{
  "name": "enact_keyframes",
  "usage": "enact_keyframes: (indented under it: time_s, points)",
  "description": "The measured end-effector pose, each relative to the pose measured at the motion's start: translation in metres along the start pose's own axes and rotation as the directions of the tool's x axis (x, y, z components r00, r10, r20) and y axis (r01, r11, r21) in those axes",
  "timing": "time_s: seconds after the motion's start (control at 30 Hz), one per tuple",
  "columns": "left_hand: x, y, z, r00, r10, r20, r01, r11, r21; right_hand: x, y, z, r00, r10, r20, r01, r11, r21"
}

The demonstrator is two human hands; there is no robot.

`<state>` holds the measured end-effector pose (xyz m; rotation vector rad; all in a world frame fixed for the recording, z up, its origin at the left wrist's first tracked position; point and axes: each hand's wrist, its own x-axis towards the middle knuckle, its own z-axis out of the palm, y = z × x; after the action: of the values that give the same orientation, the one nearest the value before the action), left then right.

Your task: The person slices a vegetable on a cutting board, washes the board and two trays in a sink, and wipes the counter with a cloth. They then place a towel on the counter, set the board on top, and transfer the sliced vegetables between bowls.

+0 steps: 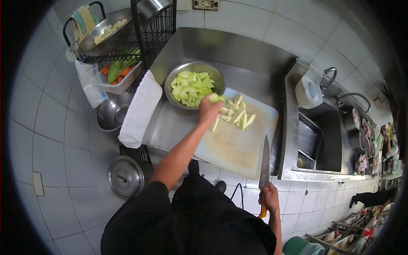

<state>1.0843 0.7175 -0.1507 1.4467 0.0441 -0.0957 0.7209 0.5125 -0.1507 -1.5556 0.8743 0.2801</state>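
Observation:
My left hand [210, 109] is closed on a few cut pale green vegetable pieces [216, 98], at the right rim of a steel bowl [169, 97]. Many chunks of the same vegetable [190, 87] fill the bowl. On the white cutting board [231, 148] lie several cut wedges [239, 112], just right of that hand. My right hand [269, 198] grips a large knife [264, 168] by its yellow-orange handle, blade pointing up and away, by the board's near right corner. The exact kind of vegetable is not clear.
A folded white cloth [142, 111] lies on the counter's left edge. Left of it, a black rack [155, 36] holds a colander [87, 44] and a basket of vegetables [127, 83]. A lidded pot [124, 176] stands below. On the right is a sink [331, 144] with taps [333, 76].

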Motion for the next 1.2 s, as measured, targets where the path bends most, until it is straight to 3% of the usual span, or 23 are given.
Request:
enact_keyframes:
  time_s: [0.13, 0.23, 0.33, 0.37, 0.47, 0.57, 0.67, 0.8, 0.93, 1.0, 1.07, 1.13, 1.17, 1.2]
  points:
    - [0.048, 0.031, -0.035, 0.978, 0.094, -0.188, -0.096, 0.995, 0.0, 0.022, -0.011, 0.013, 0.999, -0.034, -0.039, 0.032, 0.997, -0.068]
    - [0.089, 0.035, -0.057, 0.969, 0.082, -0.235, -0.047, 0.988, 0.148, 0.038, -0.027, 0.027, 0.99, -0.05, -0.135, 0.036, 0.994, -0.099]
    - [0.119, 0.029, -0.068, 0.973, 0.087, -0.216, -0.03, 0.967, 0.253, 0.057, -0.045, 0.034, 0.973, -0.137, -0.187, 0.092, 0.969, -0.231]
    - [0.126, 0.028, -0.071, 0.983, 0.009, -0.185, 0.043, 0.959, 0.279, 0.063, -0.053, 0.039, 0.95, -0.212, -0.231, 0.145, 0.95, -0.278]
    - [0.146, 0.004, -0.075, 0.97, 0.183, -0.162, -0.033, 0.755, 0.655, 0.092, -0.066, 0.04, 0.908, -0.298, -0.296, 0.133, 0.873, -0.47]
    - [0.138, 0.007, -0.081, 0.963, 0.267, -0.047, -0.148, 0.662, 0.735, 0.111, -0.092, 0.044, 0.774, -0.557, -0.302, 0.235, 0.694, -0.68]
    - [0.105, 0.012, -0.083, 0.938, 0.346, 0.032, -0.258, 0.632, 0.731, 0.131, -0.132, 0.044, 0.775, -0.574, -0.262, 0.272, 0.678, -0.683]
    - [0.014, 0.031, -0.092, 0.952, 0.307, 0.014, -0.248, 0.741, 0.624, 0.2, -0.162, 0.034, 0.717, -0.678, -0.162, 0.358, 0.557, -0.749]
    - [-0.085, 0.027, -0.102, 0.975, 0.138, -0.173, -0.036, 0.87, 0.491, 0.296, -0.186, 0.019, 0.594, -0.804, 0.007, 0.479, 0.347, -0.806]
    - [-0.126, 0.004, -0.109, 0.959, 0.117, -0.258, 0.024, 0.873, 0.488, 0.33, -0.204, 0.018, 0.598, -0.799, 0.064, 0.468, 0.283, -0.837]
    - [-0.161, -0.014, -0.116, 0.925, -0.087, -0.369, 0.243, 0.882, 0.404, 0.366, -0.213, 0.015, 0.574, -0.811, 0.114, 0.496, 0.234, -0.836]
    - [-0.193, -0.012, -0.1, 0.825, -0.327, -0.461, 0.365, 0.931, -0.007, 0.387, -0.22, 0.015, 0.579, -0.806, 0.125, 0.528, 0.253, -0.811]
    - [-0.208, -0.013, -0.091, 0.76, -0.453, -0.465, 0.394, 0.891, -0.224, 0.398, -0.223, 0.015, 0.589, -0.797, 0.131, 0.541, 0.269, -0.797]
    - [-0.224, -0.027, -0.088, 0.794, -0.44, -0.419, 0.437, 0.893, -0.11, 0.403, -0.223, 0.014, 0.598, -0.789, 0.143, 0.556, 0.28, -0.783]
